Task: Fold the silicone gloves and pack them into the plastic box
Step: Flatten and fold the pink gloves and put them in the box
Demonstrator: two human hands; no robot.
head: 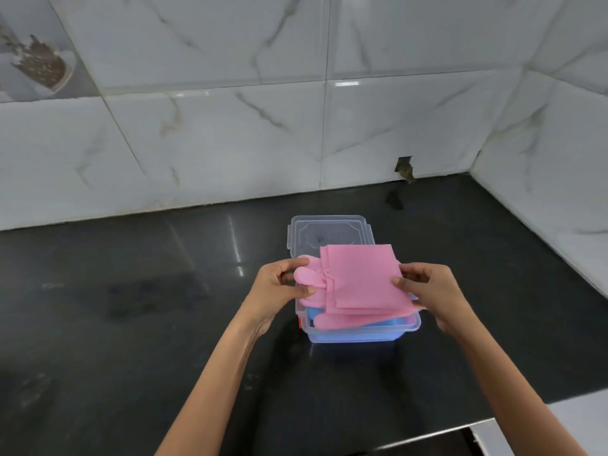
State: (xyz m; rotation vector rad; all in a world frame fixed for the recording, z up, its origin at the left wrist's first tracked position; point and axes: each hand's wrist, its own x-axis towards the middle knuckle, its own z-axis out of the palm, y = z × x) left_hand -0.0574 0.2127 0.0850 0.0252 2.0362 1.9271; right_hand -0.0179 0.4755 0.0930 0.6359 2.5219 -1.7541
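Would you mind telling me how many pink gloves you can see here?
2, it seems: a folded pink bundle held by both hands above the plastic box, and a pink piece inside on blue gloves. Others may be hidden.

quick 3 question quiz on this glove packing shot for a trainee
1. True or false: the lid is snapped onto the plastic box.
2. Which hand grips the finger end of the pink gloves? A) left hand B) right hand
3. What colour shows inside the box under the pink gloves?

Key: 1 false, it lies behind the box. 2 A. 3 blue.
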